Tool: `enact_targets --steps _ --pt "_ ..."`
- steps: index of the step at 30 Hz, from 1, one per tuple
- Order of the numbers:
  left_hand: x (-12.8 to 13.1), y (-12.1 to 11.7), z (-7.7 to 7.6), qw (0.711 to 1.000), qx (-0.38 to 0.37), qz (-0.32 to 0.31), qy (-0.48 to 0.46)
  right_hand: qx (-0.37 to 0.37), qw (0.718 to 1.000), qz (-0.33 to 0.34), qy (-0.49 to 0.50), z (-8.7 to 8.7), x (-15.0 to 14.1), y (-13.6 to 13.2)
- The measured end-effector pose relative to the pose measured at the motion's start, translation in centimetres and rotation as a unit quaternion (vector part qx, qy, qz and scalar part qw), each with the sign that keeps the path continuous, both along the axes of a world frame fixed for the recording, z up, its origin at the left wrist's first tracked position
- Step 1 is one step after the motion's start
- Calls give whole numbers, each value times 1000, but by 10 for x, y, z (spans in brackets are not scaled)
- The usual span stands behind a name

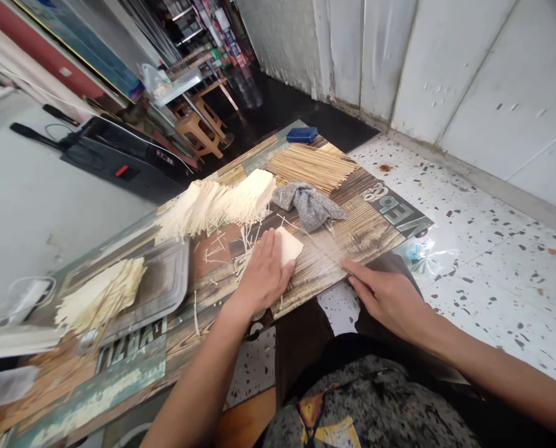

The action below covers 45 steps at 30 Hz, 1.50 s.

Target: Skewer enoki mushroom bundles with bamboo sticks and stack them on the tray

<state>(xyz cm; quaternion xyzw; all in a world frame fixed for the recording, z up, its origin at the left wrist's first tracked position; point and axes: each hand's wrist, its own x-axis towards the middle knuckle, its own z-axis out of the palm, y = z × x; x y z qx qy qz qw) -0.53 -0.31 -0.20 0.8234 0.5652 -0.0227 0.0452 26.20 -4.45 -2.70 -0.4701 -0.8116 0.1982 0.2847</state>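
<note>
The left hand (266,267) is laid flat, fingers extended, over a pale sheet (291,245) with white strands beside it, just on the near side of the grey cloth (309,208). A thin stick (323,247) (blurred along its length) is pinched by the right hand (390,302); whether the sheet is pierced cannot be told. Left of the cloth, a large heap (252,196) seems not yet skewered; beyond the cloth, many loose sticks (312,167) are left unused. Well left of the cloth, a smaller stack (104,291) appears already skewered, so more seems left than done.
</note>
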Motion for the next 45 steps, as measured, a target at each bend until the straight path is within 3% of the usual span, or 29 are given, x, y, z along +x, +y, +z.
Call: enact_targets --steps 4,11,20,29,45 --pt "-3 0 3 1000 -5 -20 4 5 998 46 34 5 4 -18" --pt "-3 -2 1 1000 -3 -12 1 27 995 86 -31 -6 1 -32" --pt "3 -5 -5 999 33 2 6 64 993 78 -63 -2 -2 -31" --pt "2 -5 -9 998 58 -4 1 2 991 98 -89 10 1 -32" --pt "3 -4 -10 998 62 -10 -8 58 989 84 -105 7 -4 -30"
